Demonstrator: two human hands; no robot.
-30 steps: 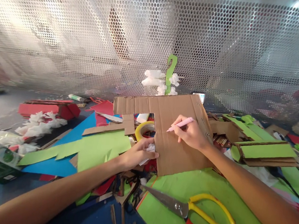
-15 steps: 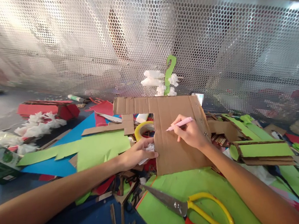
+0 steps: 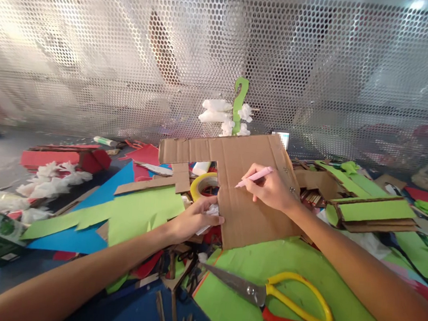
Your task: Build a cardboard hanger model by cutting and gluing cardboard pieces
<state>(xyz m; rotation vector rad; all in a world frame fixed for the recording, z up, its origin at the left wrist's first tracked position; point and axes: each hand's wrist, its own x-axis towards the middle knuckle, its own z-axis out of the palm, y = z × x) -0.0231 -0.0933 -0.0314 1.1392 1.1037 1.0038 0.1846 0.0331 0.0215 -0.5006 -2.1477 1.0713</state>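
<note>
A brown T-shaped cardboard piece [image 3: 246, 218] stands tilted in the middle of the cluttered table. My right hand [image 3: 271, 189] is closed around a pink pen [image 3: 254, 177] whose tip touches the cardboard's face. My left hand [image 3: 196, 219] grips the cardboard's left edge, with a crumpled bit of white paper [image 3: 213, 211] under its fingers. A yellow tape roll [image 3: 203, 184] lies just behind the left hand.
Scissors with yellow and red handles [image 3: 276, 301] lie on a green sheet [image 3: 298, 268] near me. Green and blue paper [image 3: 119, 212], red scraps, white tissue [image 3: 48, 176] and a green-covered cardboard box [image 3: 370, 214] crowd the table. A perforated metal screen [image 3: 95, 60] closes the back.
The view has shifted slightly; both hands and the cardboard hold nearly the same pose, the pen tip staying on the cardboard.
</note>
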